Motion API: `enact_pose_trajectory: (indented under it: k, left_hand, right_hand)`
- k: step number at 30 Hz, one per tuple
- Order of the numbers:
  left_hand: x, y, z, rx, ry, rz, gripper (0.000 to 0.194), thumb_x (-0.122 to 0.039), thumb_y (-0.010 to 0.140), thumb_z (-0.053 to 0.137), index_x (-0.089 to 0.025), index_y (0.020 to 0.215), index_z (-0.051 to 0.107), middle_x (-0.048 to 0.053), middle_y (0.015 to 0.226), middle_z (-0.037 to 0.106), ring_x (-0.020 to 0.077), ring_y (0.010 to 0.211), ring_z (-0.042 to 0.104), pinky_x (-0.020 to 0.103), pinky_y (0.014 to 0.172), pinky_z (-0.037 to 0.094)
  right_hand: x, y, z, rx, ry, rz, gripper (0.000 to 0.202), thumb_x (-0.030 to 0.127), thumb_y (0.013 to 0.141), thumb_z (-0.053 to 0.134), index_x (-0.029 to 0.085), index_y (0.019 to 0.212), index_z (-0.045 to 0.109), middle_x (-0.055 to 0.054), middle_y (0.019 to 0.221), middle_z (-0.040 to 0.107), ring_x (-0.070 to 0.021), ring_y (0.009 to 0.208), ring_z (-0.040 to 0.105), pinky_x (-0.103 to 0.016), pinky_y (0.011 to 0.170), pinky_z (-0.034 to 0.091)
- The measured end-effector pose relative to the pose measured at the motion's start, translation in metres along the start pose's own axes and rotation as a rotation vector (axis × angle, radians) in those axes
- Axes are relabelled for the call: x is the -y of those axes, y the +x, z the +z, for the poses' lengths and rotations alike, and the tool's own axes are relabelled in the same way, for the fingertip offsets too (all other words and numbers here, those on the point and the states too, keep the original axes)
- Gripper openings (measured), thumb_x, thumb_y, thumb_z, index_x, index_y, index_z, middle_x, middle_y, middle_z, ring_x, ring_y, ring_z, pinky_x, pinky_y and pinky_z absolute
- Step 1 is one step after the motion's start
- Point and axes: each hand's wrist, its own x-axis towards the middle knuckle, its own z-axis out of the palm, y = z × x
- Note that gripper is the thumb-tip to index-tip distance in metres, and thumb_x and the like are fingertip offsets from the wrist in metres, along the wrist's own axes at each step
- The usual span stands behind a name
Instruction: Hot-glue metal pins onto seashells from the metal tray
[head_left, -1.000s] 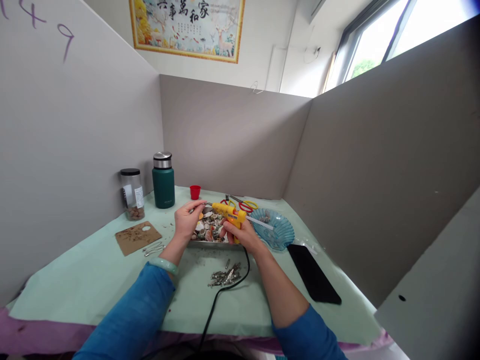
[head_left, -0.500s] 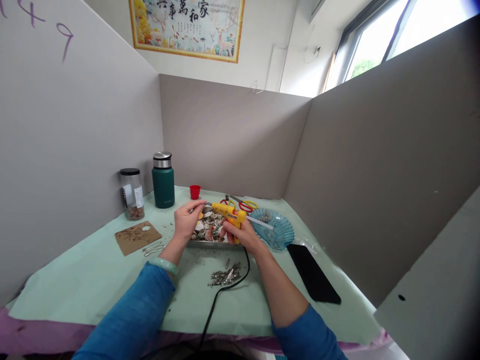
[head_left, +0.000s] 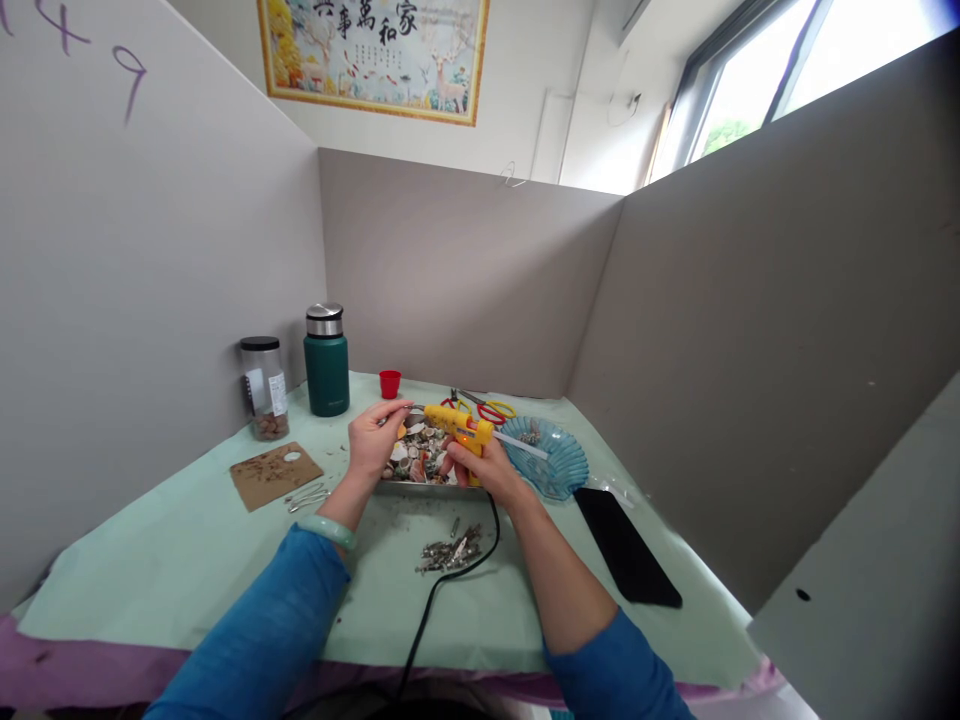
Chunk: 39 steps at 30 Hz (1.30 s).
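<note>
My right hand point(head_left: 480, 462) is wrapped round the handle of a yellow glue gun point(head_left: 457, 427), a pale glue stick point(head_left: 523, 445) jutting from its back end. The nozzle points left, at the fingertips of my left hand point(head_left: 373, 435). Those fingers are pinched together on something too small to make out. Under both hands lies a metal tray point(head_left: 427, 490) filled with shells point(head_left: 418, 455). Nearer to me, a pile of small metal clips point(head_left: 450, 550) rests on the table, beside the gun's black cord point(head_left: 457, 574).
At the left stand a green flask point(head_left: 327, 370) and a clear jar point(head_left: 265, 390), with a brown board point(head_left: 274, 476) in front. A red cup point(head_left: 390, 384) and scissors point(head_left: 491, 411) are at the back. Rightward are a blue dish point(head_left: 559, 465) and a black slab point(head_left: 628, 548).
</note>
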Motion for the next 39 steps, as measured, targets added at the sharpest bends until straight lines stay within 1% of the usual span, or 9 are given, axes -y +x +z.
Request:
enact_pose_trajectory:
  k: [2,4,7,10,16,19,27,39]
  left_hand:
    - [0.0013,0.0005,0.0006,-0.017,-0.007,0.016,0.021,-0.035,0.074,0.065,-0.02,0.083,0.075,0.004,0.09,0.073,0.0178,0.084,0.065,0.024,0.071,0.052]
    - [0.004,0.0008,0.0011,-0.024,-0.01,0.025,0.021,-0.035,0.074,0.065,-0.02,0.083,0.075,0.004,0.09,0.073,0.0178,0.083,0.066,0.024,0.07,0.052]
    - [0.0082,0.0006,0.0012,-0.007,-0.001,0.044,0.021,-0.035,0.075,0.064,-0.02,0.085,0.076,0.004,0.09,0.073,0.0172,0.08,0.066,0.024,0.066,0.052]
    - [0.0095,-0.0001,0.0011,0.001,0.009,0.064,0.021,-0.035,0.076,0.063,-0.021,0.085,0.076,0.003,0.089,0.073,0.0163,0.077,0.066,0.023,0.065,0.052]
    - [0.0062,-0.0002,0.0007,-0.012,0.022,0.097,0.02,-0.034,0.076,0.063,-0.02,0.083,0.076,0.004,0.088,0.074,0.0177,0.081,0.066,0.025,0.07,0.052]
    - [0.0064,0.0,0.0006,-0.019,0.032,0.094,0.02,-0.035,0.076,0.063,-0.02,0.083,0.076,0.004,0.088,0.074,0.0177,0.081,0.066,0.026,0.072,0.052]
    - [0.0071,0.0002,0.0009,-0.033,0.039,0.078,0.021,-0.035,0.076,0.062,-0.021,0.084,0.076,0.003,0.085,0.074,0.0163,0.071,0.066,0.026,0.067,0.053]
    - [0.006,0.0003,0.0006,-0.03,0.039,0.083,0.02,-0.034,0.075,0.062,-0.022,0.084,0.076,0.003,0.086,0.074,0.0163,0.071,0.066,0.026,0.067,0.053]
  right_hand:
    - [0.0011,0.0006,-0.0005,-0.011,0.019,-0.001,0.034,0.049,0.078,0.063,0.016,0.086,0.058,-0.001,0.066,0.066,-0.0063,0.039,0.047,-0.019,0.04,0.036]
    - [0.0021,0.001,-0.0009,-0.018,0.035,0.0,0.035,0.049,0.078,0.064,0.016,0.086,0.057,0.0,0.065,0.065,-0.0064,0.039,0.047,-0.019,0.039,0.036]
    - [0.0016,0.0012,-0.0015,-0.005,0.03,-0.006,0.033,0.047,0.079,0.064,0.016,0.087,0.057,0.0,0.066,0.065,-0.0062,0.039,0.047,-0.019,0.039,0.036]
    - [-0.0013,0.0015,-0.0021,0.015,0.02,-0.014,0.031,0.046,0.081,0.063,0.016,0.088,0.057,0.0,0.066,0.065,-0.006,0.039,0.047,-0.019,0.04,0.036]
    - [-0.0041,0.0018,-0.0026,0.022,0.004,-0.009,0.031,0.047,0.081,0.062,0.016,0.088,0.057,0.0,0.067,0.065,-0.0061,0.04,0.047,-0.019,0.041,0.035]
    - [-0.0037,0.0016,-0.0025,0.027,0.001,-0.011,0.032,0.047,0.081,0.062,0.016,0.088,0.057,0.0,0.066,0.065,-0.0062,0.04,0.047,-0.019,0.041,0.035]
    - [-0.0048,0.0016,-0.0015,0.023,-0.022,-0.001,0.032,0.046,0.081,0.062,0.016,0.09,0.057,0.0,0.065,0.065,-0.0063,0.04,0.047,-0.019,0.041,0.035]
    - [-0.0019,0.0005,-0.0015,0.025,-0.025,-0.009,0.032,0.047,0.081,0.062,0.016,0.088,0.057,0.0,0.065,0.065,-0.0064,0.039,0.046,-0.019,0.041,0.035]
